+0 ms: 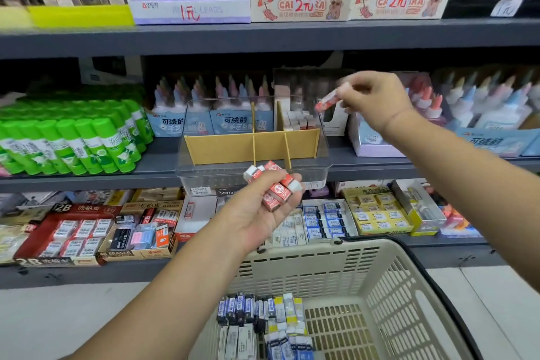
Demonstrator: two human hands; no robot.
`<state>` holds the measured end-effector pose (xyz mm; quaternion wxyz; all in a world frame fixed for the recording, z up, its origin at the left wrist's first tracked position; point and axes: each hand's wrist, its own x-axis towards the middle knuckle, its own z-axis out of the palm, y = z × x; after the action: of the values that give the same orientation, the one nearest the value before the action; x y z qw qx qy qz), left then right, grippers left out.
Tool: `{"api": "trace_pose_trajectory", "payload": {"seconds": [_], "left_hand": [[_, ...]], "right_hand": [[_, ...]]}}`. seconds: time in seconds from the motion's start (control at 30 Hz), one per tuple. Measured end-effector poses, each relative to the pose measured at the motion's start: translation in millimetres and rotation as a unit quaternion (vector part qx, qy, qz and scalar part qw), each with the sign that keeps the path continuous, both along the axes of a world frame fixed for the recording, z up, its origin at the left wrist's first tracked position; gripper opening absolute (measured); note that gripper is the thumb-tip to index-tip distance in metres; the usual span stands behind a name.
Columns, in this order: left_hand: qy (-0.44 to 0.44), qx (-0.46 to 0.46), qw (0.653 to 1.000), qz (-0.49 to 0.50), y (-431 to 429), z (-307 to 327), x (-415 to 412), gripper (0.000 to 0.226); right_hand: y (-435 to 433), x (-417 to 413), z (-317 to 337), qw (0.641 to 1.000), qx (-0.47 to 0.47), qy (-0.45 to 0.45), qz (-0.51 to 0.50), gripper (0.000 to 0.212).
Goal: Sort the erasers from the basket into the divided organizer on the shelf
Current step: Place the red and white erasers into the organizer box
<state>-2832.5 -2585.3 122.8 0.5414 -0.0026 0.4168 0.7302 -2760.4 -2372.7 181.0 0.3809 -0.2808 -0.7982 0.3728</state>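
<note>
A clear organizer (323,155) with cardboard dividers sits on the middle shelf. Its right compartment holds several red-sleeved erasers (299,121) standing on end; the other compartments look bare. My right hand (375,98) pinches one red-sleeved eraser (328,100) just above that right compartment. In front of the organizer's near wall, my left hand (263,210) is palm up, cupping several red-and-white erasers (274,187). The beige basket (380,280) below holds several blue, yellow and white erasers (263,321).
Green glue sticks (73,140) stand left of the organizer, glue bottles (482,105) behind and to its right. Open boxes of erasers (87,231) fill the lower shelf. Pencil-lead boxes (301,6) line the upper shelf.
</note>
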Motion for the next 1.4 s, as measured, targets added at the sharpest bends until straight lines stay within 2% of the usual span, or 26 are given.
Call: {"api": "trace_pose_trajectory", "payload": {"seconds": [0.03, 0.17, 0.33, 0.53, 0.7, 0.87, 1.03, 1.13, 1.23, 1.27, 1.33, 1.4], "left_hand": [[0.005, 0.003, 1.000, 0.008, -0.2, 0.9, -3.5, 0.006], [0.013, -0.004, 1.000, 0.027, -2.5, 4.0, -14.6, 0.013], [0.010, -0.017, 0.998, 0.052, -2.5, 3.7, -25.1, 0.013], [0.002, -0.021, 0.998, 0.061, 1.5, 1.5, -29.9, 0.031], [-0.002, -0.020, 0.998, 0.059, 2.8, -0.4, -29.5, 0.036], [0.003, -0.026, 0.998, 0.051, 2.0, -1.6, -29.5, 0.035], [0.002, -0.033, 0.998, 0.049, 2.0, -1.3, -29.4, 0.031], [0.006, -0.033, 0.998, 0.047, 2.2, -2.1, -28.5, 0.032], [0.013, -0.031, 0.999, 0.038, 2.4, -1.4, -26.5, 0.022], [0.013, -0.030, 0.999, 0.038, 2.3, -1.0, -25.8, 0.020], [0.010, -0.027, 0.999, 0.040, 2.0, -0.4, -24.4, 0.022], [0.007, -0.018, 0.999, 0.044, 1.5, 0.8, -24.0, 0.028]], "right_hand": [[5.7, -11.9, 0.8, 0.999, 0.026, -0.032, 0.001, 0.003], [18.8, -42.6, 1.6, 0.971, 0.146, -0.187, 0.006, 0.014], [22.4, -64.4, 6.4, 0.948, 0.188, -0.255, 0.027, 0.021], [21.7, -74.5, -5.8, 0.893, 0.263, -0.361, 0.053, 0.019], [18.4, -82.2, -17.6, 0.874, 0.297, -0.379, 0.062, 0.018], [21.2, -80.6, -20.4, 0.880, 0.271, -0.387, 0.043, 0.016], [20.5, -83.3, -20.4, 0.870, 0.287, -0.400, 0.039, 0.013], [26.4, -81.8, -20.2, 0.876, 0.250, -0.408, 0.055, 0.018], [23.6, -76.4, -13.7, 0.869, 0.247, -0.426, 0.054, 0.026], [18.2, -73.2, -9.2, 0.878, 0.248, -0.404, 0.056, 0.024], [2.7, -64.3, -0.6, 0.924, 0.208, -0.315, 0.058, 0.020], [-16.9, -52.8, 3.0, 0.968, 0.078, -0.219, 0.091, 0.021]]}}
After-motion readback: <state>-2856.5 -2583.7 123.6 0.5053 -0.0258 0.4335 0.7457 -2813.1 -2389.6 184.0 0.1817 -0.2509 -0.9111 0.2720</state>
